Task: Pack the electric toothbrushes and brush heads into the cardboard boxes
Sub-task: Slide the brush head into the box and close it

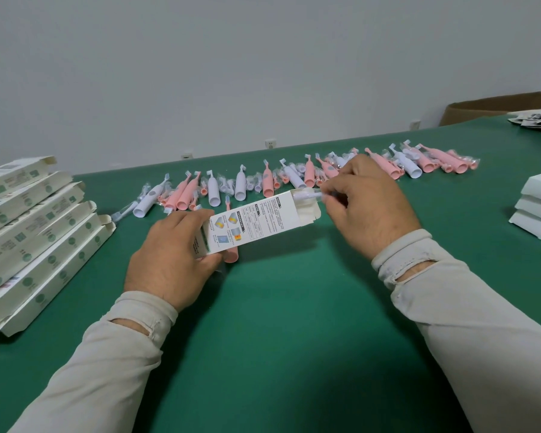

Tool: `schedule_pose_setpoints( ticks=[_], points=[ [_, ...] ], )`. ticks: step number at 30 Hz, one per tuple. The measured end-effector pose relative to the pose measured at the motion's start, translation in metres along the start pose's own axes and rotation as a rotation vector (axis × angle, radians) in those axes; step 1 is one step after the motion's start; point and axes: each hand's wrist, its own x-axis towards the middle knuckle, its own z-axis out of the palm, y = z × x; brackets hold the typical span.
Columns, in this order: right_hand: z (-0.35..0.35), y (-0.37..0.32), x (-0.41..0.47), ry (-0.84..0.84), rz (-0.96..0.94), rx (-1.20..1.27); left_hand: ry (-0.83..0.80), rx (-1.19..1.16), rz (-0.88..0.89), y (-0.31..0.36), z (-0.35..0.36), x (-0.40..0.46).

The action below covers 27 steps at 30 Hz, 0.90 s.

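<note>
The left hand (169,257) grips the closed end of a box (250,225) held just above the green surface (278,323), while the right hand (369,207) pinches a wrapped brush head (308,195) at the box's open mouth. It could snag on the end flaps and slip out if pushed askew.

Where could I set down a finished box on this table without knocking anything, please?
Bare green table lies between the two sleeves, below the held box. More lies right of the right hand, before the white stack. It is crowded along the toothbrush row and by the left box stack.
</note>
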Motion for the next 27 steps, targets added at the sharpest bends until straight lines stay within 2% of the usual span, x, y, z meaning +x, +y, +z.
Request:
schedule_pose_setpoints(
  ticks=[4, 10, 16, 20, 22, 24, 27],
  points=[
    [-0.001, -0.004, -0.003, -0.003, -0.045, 0.033, -0.005, -0.016, 0.007, 0.0, 0.0, 0.0],
    [0.001, -0.005, -0.003, -0.003, -0.016, 0.1, 0.015, -0.021, 0.017, 0.0, -0.001, -0.001],
    [0.008, -0.016, -0.012, -0.083, 0.018, 0.406, -0.004, -0.021, 0.021, 0.002, -0.001, -0.002],
    [0.018, -0.025, -0.016, -0.183, 0.194, 0.816, -0.006, -0.04, 0.025, 0.004, -0.003, -0.003],
    [0.021, -0.026, -0.016, -0.23, 0.252, 0.928, -0.017, -0.059, 0.028, 0.006, -0.004, -0.004],
    [0.021, -0.023, -0.013, -0.23, 0.26, 0.924, -0.02, -0.066, 0.03, 0.007, -0.005, -0.004],
    [0.012, -0.01, -0.008, -0.063, 0.181, 0.704, -0.014, -0.051, 0.024, 0.005, -0.004, -0.003]
  ],
)
